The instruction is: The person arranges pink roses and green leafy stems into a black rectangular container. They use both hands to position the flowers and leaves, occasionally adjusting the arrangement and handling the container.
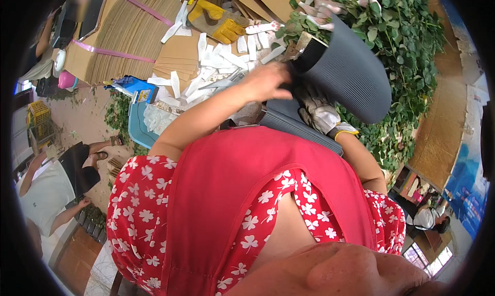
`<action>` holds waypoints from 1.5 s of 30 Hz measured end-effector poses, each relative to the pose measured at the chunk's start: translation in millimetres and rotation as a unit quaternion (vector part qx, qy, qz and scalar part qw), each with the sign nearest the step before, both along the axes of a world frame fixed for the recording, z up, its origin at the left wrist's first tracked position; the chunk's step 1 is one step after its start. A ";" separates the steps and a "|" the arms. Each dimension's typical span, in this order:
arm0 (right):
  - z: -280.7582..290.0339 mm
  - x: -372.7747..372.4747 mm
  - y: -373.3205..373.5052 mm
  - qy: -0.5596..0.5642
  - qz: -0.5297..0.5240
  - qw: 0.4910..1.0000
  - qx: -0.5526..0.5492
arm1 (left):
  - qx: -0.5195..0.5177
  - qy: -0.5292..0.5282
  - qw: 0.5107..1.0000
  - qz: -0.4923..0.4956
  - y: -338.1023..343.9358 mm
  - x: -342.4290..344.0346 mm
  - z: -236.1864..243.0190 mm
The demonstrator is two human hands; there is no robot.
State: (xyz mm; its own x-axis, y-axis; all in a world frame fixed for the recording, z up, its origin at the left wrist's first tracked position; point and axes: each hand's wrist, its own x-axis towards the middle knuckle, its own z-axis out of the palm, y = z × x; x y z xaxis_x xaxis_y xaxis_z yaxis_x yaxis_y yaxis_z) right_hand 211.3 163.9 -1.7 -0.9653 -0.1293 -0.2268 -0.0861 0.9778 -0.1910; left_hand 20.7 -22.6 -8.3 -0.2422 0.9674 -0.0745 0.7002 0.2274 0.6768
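A dark grey ribbed sheet (356, 71) curves up in front of me, with another ribbed part (304, 128) lying close to my apron. My bare left hand (268, 82) reaches to the dark left end of the raised sheet. Its thumb shows, but the fingertips are lost in shadow, so its grip is unclear. Under the raised flap, my right hand (322, 113) wears a white and grey work glove with a yellow cuff. Its fingers look stretched out along the lower sheet, their tips partly shaded. Whatever lies inside the fold is hidden.
Leafy green stems (392, 43) heap up at the right, with flower heads in white netting (322, 9). White mesh sleeves (221, 58) and a yellow-grey glove (216, 20) lie ahead. Cardboard stacks (124, 33) and a blue tub (138, 125) are leftward. Other people (56, 187) are nearby.
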 end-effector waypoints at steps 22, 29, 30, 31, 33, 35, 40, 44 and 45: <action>75.2 -284.2 -221.9 0.092 0.204 0.971 -0.088 | -0.033 0.110 0.982 -0.149 14.7 25.7 -21.6; -32.1 -270.2 -252.9 0.193 0.242 0.949 0.054 | -0.021 0.100 0.982 -0.158 10.8 25.1 -21.9; -1.6 -263.3 -248.6 0.183 0.259 0.947 0.043 | -0.021 0.099 0.985 -0.143 8.1 27.2 -25.8; 41.7 -257.8 -236.0 0.173 0.262 0.949 0.034 | -0.022 0.099 0.985 -0.139 5.5 27.0 -26.4; 110.2 -229.5 -185.5 0.270 0.167 0.941 -0.119 | -0.026 0.098 0.985 -0.141 3.5 24.0 -23.7; 172.6 -167.1 -138.6 0.208 -0.031 0.939 -0.273 | -0.030 0.096 0.985 -0.140 3.5 21.5 -25.1; 146.2 -25.4 -2.2 -0.295 -0.401 0.585 -0.640 | -0.032 0.076 0.989 -0.125 10.7 20.0 -28.4; 47.2 4.5 32.4 -0.154 -0.390 0.783 -0.460 | 0.012 0.071 0.991 -0.111 17.4 25.2 -47.2; 35.5 -5.2 18.9 -0.152 -0.422 0.756 -0.477 | 0.037 0.077 0.993 -0.077 20.1 30.5 -68.8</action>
State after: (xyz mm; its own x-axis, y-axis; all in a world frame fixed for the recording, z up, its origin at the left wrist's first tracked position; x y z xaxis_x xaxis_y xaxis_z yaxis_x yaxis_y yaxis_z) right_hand 206.1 182.8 33.8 -0.7179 0.2584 -0.6464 0.6804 0.0644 -0.7300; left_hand 51.1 -2.5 -77.1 -0.0946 0.9952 0.0250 0.8192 0.0636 0.5699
